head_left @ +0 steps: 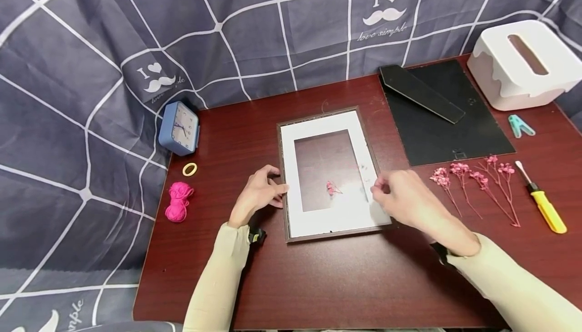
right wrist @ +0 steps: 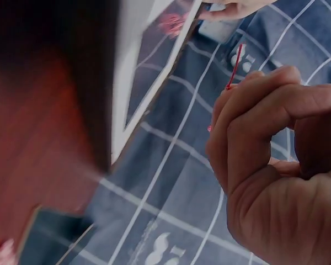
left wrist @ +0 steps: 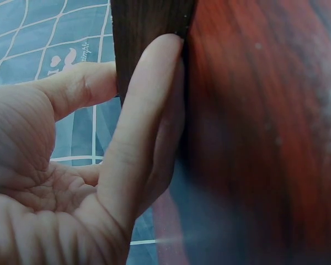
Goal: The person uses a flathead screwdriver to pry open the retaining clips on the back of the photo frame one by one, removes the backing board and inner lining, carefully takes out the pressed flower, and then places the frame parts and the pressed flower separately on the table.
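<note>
A brown picture frame (head_left: 283, 170) with a white mat (head_left: 336, 221) lies on the table. Inside the mat's opening sits a small pink dried flower sprig (head_left: 331, 188). My left hand (head_left: 260, 190) holds the frame's left side, thumb at the top edge and fingers along the outer side (left wrist: 149, 116). Over the frame's right side, my right hand (head_left: 406, 198) has its fingers curled and pinches a small flower sprig. Its thin red stem (right wrist: 235, 66) sticks out past the fingers in the right wrist view, while the rest is mostly hidden by the hand.
Several pink dried flower sprigs (head_left: 486, 190) and a yellow screwdriver (head_left: 547, 210) lie at right. Behind are a black backing board (head_left: 423, 145), a teal clip (head_left: 520, 126) and a white tissue box (head_left: 495, 84). A blue clock (head_left: 168, 130), yellow ring (head_left: 189, 174) and pink yarn (head_left: 178, 201) stand at left.
</note>
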Demonstrator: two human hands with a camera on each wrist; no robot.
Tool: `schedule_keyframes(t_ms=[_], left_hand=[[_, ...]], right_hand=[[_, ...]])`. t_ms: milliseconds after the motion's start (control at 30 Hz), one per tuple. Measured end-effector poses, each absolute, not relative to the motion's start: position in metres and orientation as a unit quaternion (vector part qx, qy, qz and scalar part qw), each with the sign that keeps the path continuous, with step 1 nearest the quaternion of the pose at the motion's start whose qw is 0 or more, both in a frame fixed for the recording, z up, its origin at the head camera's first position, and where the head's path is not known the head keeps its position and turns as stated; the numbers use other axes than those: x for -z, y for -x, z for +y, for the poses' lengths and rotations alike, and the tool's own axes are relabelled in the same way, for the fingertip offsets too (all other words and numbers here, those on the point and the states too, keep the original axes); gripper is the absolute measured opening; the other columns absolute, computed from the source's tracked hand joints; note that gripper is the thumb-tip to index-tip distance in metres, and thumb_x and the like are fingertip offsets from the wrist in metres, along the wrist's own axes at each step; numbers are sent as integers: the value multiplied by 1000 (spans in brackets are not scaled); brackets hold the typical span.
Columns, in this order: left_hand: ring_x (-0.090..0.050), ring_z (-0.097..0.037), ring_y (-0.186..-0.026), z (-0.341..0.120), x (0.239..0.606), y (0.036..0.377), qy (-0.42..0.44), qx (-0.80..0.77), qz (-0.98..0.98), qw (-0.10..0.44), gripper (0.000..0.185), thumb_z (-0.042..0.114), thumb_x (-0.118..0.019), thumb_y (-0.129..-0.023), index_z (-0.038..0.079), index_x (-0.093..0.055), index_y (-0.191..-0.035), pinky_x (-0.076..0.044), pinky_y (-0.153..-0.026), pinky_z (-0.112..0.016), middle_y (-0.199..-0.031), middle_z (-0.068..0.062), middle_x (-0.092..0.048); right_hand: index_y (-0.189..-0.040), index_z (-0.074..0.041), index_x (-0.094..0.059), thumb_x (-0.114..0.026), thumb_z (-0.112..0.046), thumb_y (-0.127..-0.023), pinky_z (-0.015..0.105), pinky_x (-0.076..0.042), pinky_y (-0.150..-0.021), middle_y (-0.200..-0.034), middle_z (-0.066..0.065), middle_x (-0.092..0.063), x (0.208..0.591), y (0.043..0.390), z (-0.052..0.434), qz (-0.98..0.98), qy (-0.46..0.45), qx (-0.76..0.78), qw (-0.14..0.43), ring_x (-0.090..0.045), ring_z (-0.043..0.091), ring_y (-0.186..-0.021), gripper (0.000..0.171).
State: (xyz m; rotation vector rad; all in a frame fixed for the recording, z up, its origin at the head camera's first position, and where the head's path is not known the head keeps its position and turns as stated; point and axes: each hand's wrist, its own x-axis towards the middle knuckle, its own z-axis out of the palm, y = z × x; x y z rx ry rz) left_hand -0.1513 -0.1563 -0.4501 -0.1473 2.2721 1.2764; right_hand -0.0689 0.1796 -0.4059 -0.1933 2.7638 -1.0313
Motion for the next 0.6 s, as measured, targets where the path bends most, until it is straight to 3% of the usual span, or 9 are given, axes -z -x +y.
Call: schedule_keyframes(t_ms=[200,433,600], left_hand=[[-77,-16,-64,-157,450,151,47,-473,841,260,57,10,-78,-99,3,-53,-150,-71,-70,-38,-93,-12,-68],[-77,-16,-64,-158,452,152,49,-471,841,262,58,10,-78,-99,4,-52,-151,-71,-71,-37,-94,-11,-68],[-77,-16,-65,-157,453,152,55,-476,837,265,58,9,-78,-99,3,-52,-150,-71,-70,-37,-95,-12,-68]], right_hand=[[-82,-9,-65,-67,-18,-104,27,-39,-53,-60,-3,-63,422,59,219,940,34,327,91,-58,12,-57,23],[-91,-2,-70,-65,-20,-106,29,-40,-52,-60,-2,-65,438,63,257,944,2,305,123,-60,14,-57,24],[-84,-3,-67,-62,-19,-105,32,-41,-55,-59,0,-66,445,68,272,947,-8,286,142,-60,15,-57,27]])
